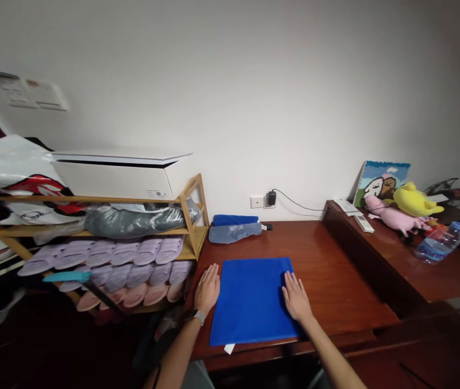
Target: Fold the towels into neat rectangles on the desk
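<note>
A blue towel [256,302] lies flat and squared out on the brown wooden table, a white tag sticking out at its near left edge. My left hand [207,289] rests beside the towel's left edge, fingers stretched out, a watch on the wrist. On the opposite side my right hand [295,297] lies flat with fingers spread, at the towel's right edge and partly over it. Neither hand grips anything. Behind the towel, near the wall, sit a folded grey-blue cloth [233,233] lettered "HAPPY LIFE" and a rolled blue cloth [230,220].
Left of the table stands a wooden rack [191,237] with several slippers and a white box [116,175]. On the raised ledge at right are a pink plush toy [394,214], a yellow plush toy [414,201], a remote [364,223] and a plastic bottle [440,243]. A black charger [272,198] is plugged into the wall.
</note>
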Demonstrator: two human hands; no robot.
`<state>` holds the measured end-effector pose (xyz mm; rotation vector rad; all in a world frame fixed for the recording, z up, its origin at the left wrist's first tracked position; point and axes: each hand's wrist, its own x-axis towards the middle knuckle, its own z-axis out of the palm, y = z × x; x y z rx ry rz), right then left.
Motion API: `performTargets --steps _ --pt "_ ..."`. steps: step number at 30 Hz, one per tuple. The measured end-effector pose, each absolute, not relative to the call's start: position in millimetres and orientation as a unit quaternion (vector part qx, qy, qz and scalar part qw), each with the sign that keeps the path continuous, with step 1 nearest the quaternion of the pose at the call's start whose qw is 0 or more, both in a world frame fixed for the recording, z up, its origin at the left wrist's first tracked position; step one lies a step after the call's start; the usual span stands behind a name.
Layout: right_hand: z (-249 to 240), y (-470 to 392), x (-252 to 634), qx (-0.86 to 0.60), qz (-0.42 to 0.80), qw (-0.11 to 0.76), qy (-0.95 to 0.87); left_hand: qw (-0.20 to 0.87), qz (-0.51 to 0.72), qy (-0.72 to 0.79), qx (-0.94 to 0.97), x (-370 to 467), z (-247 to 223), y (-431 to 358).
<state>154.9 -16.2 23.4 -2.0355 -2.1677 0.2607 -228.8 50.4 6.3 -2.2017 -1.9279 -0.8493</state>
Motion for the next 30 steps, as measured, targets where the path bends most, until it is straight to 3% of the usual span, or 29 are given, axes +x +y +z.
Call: performTargets --steps 8,20,24,30 --pt "13.0 -33.6 157.1 -0.675 0.113 0.07 -0.726 0.024 -0.223 -0.539 -0.812 -88.7 -11.2 -30.3" --pt "29.6 -35.4 151.4 -0.683 0.103 0.071 -0.719 0.085 -0.201 -0.716 -0.663 -273.2 -44.3 -51.7" --pt "36.3 -48.7 112.6 -0.704 0.089 0.088 -0.699 0.101 -0.216 -0.723 -0.649 -279.2 -30.6 -12.5" --pt "3.2 -76.6 58.1 -0.665 0.107 0.142 -0.725 0.079 -0.186 -0.704 -0.681 -262.6 -15.8 42.6"
